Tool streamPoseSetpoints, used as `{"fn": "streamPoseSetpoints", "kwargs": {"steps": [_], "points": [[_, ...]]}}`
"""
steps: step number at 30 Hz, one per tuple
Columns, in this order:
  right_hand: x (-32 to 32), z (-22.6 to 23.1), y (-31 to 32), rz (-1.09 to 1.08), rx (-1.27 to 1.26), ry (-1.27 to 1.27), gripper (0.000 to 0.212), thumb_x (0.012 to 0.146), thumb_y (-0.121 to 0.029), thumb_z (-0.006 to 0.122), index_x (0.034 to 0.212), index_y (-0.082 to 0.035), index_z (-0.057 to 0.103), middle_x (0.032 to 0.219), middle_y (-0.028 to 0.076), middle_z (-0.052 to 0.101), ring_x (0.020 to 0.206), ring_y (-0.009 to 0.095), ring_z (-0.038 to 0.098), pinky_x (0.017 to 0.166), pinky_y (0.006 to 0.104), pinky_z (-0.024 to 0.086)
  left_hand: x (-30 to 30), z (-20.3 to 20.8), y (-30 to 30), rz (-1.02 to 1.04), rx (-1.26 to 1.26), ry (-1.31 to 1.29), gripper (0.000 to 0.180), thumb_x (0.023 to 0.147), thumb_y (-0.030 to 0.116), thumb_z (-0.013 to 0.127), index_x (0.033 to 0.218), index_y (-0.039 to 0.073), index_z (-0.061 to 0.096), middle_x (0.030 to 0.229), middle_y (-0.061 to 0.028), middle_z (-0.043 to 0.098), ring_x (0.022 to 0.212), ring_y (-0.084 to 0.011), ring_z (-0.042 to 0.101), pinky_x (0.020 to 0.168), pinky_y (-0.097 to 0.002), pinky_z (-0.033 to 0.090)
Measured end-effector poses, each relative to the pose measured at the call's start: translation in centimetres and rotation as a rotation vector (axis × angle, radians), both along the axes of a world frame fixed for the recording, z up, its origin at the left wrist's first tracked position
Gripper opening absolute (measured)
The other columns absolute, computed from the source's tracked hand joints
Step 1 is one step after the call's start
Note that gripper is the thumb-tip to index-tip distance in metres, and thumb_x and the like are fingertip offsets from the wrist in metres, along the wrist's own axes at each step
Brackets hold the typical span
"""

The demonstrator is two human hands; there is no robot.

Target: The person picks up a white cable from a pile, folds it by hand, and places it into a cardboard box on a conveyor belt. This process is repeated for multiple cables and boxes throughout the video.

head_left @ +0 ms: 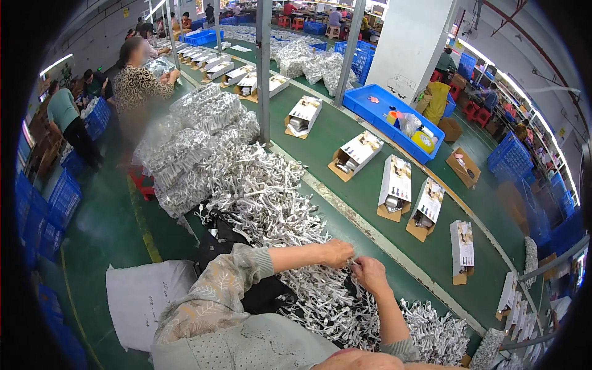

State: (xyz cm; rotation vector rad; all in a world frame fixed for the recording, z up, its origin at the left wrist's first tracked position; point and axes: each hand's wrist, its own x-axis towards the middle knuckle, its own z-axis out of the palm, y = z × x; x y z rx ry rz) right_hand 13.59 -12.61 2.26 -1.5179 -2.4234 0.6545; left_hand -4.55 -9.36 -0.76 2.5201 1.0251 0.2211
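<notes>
the left hand (338, 253) and right hand (370, 273) almost touch, fingers of each pinched nearly closed on a small pale piece (353, 262), too tiny to name. heaped white cords (265, 194) cover the green worktop (339, 221) at their ten, six and four o'clock; a white carton (398, 179) lies at one o'clock.

the loose heap of cord-like pieces (265, 191) lies to the left of the green belt (431, 259), stretched out along it. its pieces are short, narrow and white to silvery grey, many bent or folded, with small dark bits among them. they lie tangled and point every way, piled thick at the far end and nearer the belt's pale border at the near end. one thin pale piece (353, 262) is held up left of the belt, mostly hidden.
</notes>
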Motion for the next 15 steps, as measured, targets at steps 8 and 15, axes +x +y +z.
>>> {"fn": "streamPoseSetpoints", "kwargs": {"steps": [8, 15], "points": [[-1.1, 3.5, -0.3, -0.129, -0.066, 0.252, 0.021, 0.079, -0.024, 0.065, 0.088, -0.005, 0.068, 0.070, 0.017, 0.064, 0.064, 0.031, 0.062, 0.062, 0.0396, 0.047, -2.5, 4.8, -0.1, 0.086, -0.310, -0.147, 0.024, 0.074, 0.022, 0.059, 0.087, 0.001, 0.059, 0.077, -0.0189, 0.063, 0.077, -0.0359, 0.061, 0.068, -0.0434, 0.047], [-0.3, 2.2, 0.0, -0.299, -0.327, 0.513, 0.025, 0.082, -0.023, 0.065, 0.094, -0.001, 0.067, 0.065, 0.002, 0.062, 0.059, 0.007, 0.054, 0.055, 0.0239, 0.044, -3.7, 5.2, -0.3, 0.246, -0.845, -0.503, 0.024, 0.086, 0.024, 0.060, 0.089, 0.001, 0.062, 0.065, 0.0004, 0.054, 0.058, -0.0090, 0.050, 0.051, -0.0267, 0.041]]}}
